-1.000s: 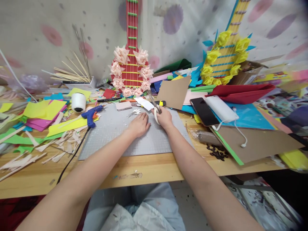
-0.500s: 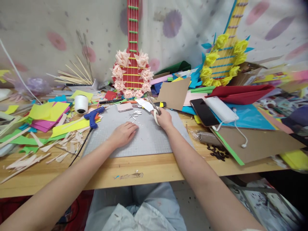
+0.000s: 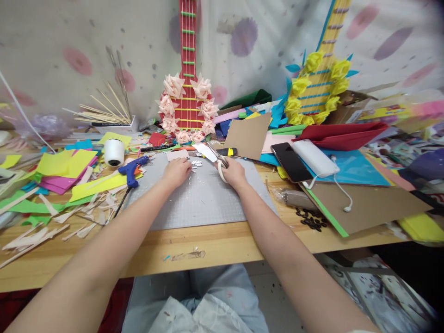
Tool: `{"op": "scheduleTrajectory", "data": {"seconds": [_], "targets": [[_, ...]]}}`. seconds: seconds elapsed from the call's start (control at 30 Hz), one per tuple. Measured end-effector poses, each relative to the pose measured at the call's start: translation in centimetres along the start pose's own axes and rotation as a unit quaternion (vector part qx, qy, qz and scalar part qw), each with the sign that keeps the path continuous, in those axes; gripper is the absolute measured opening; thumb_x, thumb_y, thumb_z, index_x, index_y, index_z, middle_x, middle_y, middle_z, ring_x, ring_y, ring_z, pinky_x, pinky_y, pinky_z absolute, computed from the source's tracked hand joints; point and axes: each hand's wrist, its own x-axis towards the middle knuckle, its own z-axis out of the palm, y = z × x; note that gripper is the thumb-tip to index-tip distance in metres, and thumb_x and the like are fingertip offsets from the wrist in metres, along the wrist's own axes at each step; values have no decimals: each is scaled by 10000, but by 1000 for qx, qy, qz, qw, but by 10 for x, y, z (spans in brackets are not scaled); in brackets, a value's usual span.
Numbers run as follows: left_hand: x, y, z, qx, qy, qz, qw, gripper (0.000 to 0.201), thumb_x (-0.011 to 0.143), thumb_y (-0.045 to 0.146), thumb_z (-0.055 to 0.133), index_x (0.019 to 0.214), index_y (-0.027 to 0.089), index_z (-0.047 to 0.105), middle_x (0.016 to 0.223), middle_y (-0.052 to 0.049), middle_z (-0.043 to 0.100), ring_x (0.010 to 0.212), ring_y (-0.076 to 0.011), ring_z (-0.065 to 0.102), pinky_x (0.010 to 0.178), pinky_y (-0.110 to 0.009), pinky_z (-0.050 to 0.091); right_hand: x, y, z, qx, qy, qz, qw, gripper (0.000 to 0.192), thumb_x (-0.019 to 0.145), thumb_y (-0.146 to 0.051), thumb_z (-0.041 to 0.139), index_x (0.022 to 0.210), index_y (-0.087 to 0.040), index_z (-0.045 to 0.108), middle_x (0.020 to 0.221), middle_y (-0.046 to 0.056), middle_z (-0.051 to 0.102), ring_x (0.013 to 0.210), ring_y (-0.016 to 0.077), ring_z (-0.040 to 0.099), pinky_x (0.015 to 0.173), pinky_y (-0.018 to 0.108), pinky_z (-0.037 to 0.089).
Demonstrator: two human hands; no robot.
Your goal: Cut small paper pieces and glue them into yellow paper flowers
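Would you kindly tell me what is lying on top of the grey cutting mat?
On the grey cutting mat lie small white paper scraps, the left hand and the right hand holding scissors. Anything beneath the hands is covered.

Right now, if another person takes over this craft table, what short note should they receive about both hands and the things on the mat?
Left hand: palm down on the grey cutting mat, fingertips beside the small white cut pieces; it grips nothing.
Right hand: closed on the scissors, blades pointing away at the mat's far edge, over a white paper piece.
Nearby: blue glue gun at the mat's left edge, white roll behind it.
Done: several small white pieces lie cut.
Left: cannot tell how many more are wanted.
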Motion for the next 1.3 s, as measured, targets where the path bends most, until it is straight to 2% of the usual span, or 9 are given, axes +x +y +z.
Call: {"op": "scheduleTrajectory", "data": {"seconds": [0.17,0.33,0.57,0.77,0.9,0.97,1.07,1.2,1.3], "targets": [[13,7,2,28,-6,-60,998,216,813,226,412,833,187,623,906,-96,617,905,-236,548,774,-360,413,0,0,0,4,5,-2,1000,353,770,-538,432,785,-214,572,813,42,636,697,169,534,555,248,287],[8,23,9,-2,80,-87,993,264,826,223,387,932,162,621,978,-122,606,978,-257,523,819,-386,414,0,1,0,5,4,-4,1000,370,776,-547,418,804,-215,577,825,45,637,706,169,536,565,249,299],[-25,59,22,-93,-46,139,985,551,886,429,249,1335,128,355,1413,-113,339,1319,-210,258,1075,-403,199,-1,-1,-2,6,0,2,1000,356,788,-521,417,829,-206,579,846,44,640,726,167,543,596,249,321],[-65,39,14,-36,-81,-23,996,694,862,526,186,1376,67,264,1447,-131,251,1348,-227,182,1095,-400,144,-1,-1,-2,-4,-9,6,1000,378,790,-533,403,848,-207,585,852,48,642,724,166,542,587,243,318],[-89,18,0,66,-53,-219,972,663,859,432,265,1315,-45,335,1379,-242,331,1318,-314,240,1072,-464,152,1,0,-1,-3,-10,7,1000,385,785,-544,404,845,-209,585,855,44,641,725,163,543,572,237,305],[-91,16,-6,108,-21,-243,964,641,847,384,309,1274,-89,373,1370,-280,318,1325,-347,195,1075,-485,108,1,-1,-1,-4,-12,10,1000,386,782,-545,407,842,-208,587,853,44,640,725,162,542,570,236,301],[-81,27,-6,83,10,-175,981,571,864,341,271,1297,-13,386,1399,-223,308,1340,-310,174,1082,-478,102,0,-2,-1,-11,-12,10,1000,385,784,-540,405,844,-208,590,855,46,638,723,160,537,574,238,302],[-61,42,8,-44,-69,65,995,543,891,387,203,1360,140,324,1449,-92,265,1346,-191,195,1094,-383,152,-3,-3,0,-25,-7,-1,1000,375,795,-523,398,861,-209,594,865,45,642,736,161,539,584,237,306],[-60,36,14,-59,-88,31,994,607,882,452,191,1378,112,273,1450,-99,256,1346,-195,195,1091,-386,161,-3,-4,-5,-45,-13,-6,999,355,800,-499,408,865,-208,601,872,46,651,734,160,547,579,234,304]]}}
